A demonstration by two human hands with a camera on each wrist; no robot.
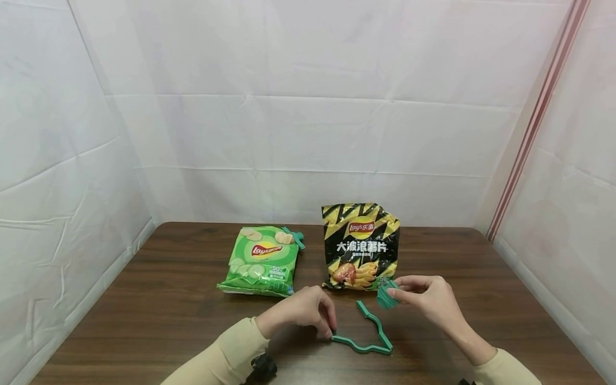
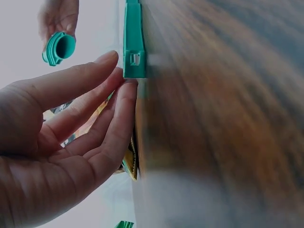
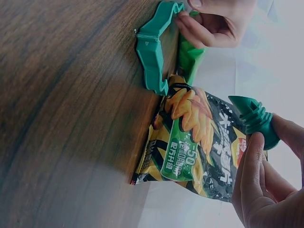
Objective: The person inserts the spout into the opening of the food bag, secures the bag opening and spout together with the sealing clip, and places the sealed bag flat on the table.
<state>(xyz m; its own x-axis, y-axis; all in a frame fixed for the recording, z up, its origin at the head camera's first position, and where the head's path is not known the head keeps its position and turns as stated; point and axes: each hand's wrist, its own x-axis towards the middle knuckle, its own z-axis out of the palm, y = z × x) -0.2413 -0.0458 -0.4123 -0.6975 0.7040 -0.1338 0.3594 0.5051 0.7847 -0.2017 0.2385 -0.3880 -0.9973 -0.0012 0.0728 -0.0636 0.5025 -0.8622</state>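
Right wrist: right grip (image 3: 273, 202) pinches green spout (image 3: 259, 122) by its wide end.

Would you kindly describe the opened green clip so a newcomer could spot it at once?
On the brown table, find the black-and-yellow chip bag. The green clip lies in front of it. Unlike the ridged green piece in the right hand, it is a long, wavy strip bent into a V.

Two chip bags — one green bag (image 1: 262, 262), one black-and-yellow bag (image 1: 361, 247); two clips — one unfolded clip (image 3: 151, 54), one bag-corner clip (image 1: 294, 238); one loose spout (image 3: 260, 122); one left hand (image 1: 308, 307), one right hand (image 1: 433, 302); one tabletop (image 1: 154, 310).
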